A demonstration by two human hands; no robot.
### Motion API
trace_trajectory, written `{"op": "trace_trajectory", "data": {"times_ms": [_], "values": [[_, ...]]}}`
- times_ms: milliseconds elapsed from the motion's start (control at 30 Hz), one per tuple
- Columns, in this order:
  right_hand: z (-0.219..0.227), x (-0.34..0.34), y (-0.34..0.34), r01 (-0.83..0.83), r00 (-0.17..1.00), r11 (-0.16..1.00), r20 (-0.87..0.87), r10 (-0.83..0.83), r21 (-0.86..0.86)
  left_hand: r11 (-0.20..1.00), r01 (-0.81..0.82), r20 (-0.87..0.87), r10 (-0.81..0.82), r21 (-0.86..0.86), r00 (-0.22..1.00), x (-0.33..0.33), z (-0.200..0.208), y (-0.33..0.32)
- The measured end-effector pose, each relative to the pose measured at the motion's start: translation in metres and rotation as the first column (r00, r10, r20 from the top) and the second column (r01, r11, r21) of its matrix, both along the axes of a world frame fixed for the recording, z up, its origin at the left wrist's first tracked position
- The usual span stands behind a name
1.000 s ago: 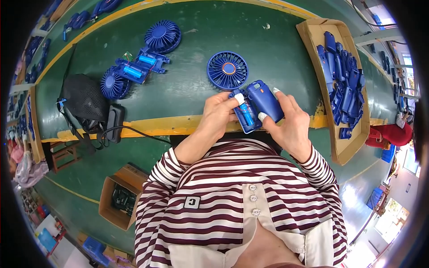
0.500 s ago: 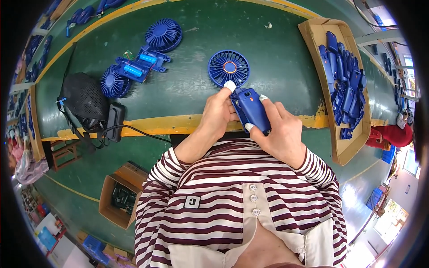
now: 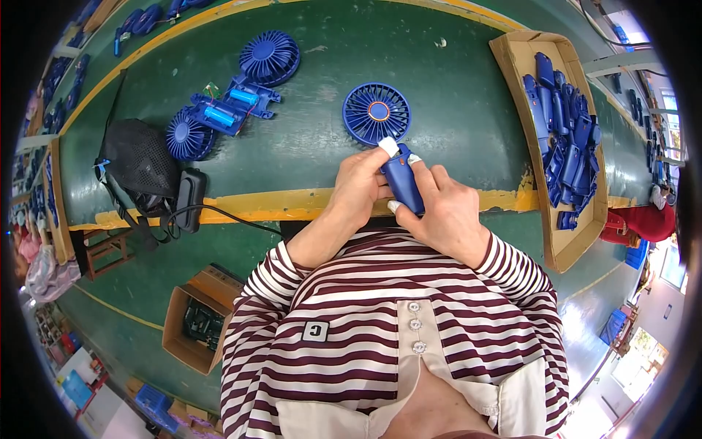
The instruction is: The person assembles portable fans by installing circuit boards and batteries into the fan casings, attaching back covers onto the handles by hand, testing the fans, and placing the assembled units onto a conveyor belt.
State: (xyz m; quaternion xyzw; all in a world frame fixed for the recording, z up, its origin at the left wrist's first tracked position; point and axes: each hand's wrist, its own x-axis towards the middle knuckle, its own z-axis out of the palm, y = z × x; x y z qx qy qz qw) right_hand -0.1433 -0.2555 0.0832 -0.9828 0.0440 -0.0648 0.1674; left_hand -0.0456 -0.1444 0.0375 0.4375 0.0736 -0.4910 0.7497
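Fingers (image 3: 423,178) of left hand (image 3: 355,189) and right hand (image 3: 444,219) grip a blue fan handle (image 3: 401,181)

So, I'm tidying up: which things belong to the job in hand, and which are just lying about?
Probably part of the job:
held blue handle
fan head beyond it
two open fans with batteries
blue parts in the carton tray

Probably just lying about:
black mesh bag
black case
brown box below
wooden stool

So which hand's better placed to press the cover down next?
Probably the right hand: its thumb and forefinger hold the cover, while the left hand grips the fan near its neck.
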Motion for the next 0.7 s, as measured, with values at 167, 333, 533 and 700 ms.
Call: {"op": "trace_trajectory", "data": {"times_ms": [167,333,533,700], "values": [[-0.0014,-0.0006,-0.0006,-0.016,1.000,0.999,-0.012,0.015,-0.033,0.999,-0.010,0.019,0.009,0.036,1.000,-0.0015,-0.0014,-0.0031],[-0.0024,-0.0009,-0.0028,-0.048,0.999,0.998,-0.002,0.048,-0.045,0.998,-0.005,0.016,0.004,0.066,1.000,-0.0010,-0.0008,-0.0039],[-0.0026,-0.0018,-0.0060,-0.068,0.998,0.997,0.010,0.068,-0.035,0.996,0.004,0.015,-0.006,0.093,1.000,0.0003,-0.0001,-0.0047],[-0.0090,-0.0013,-0.0096,0.065,0.991,0.960,0.093,-0.094,0.272,0.997,-0.065,0.055,0.063,0.042,0.997,-0.0008,0.0053,-0.0030]]}}
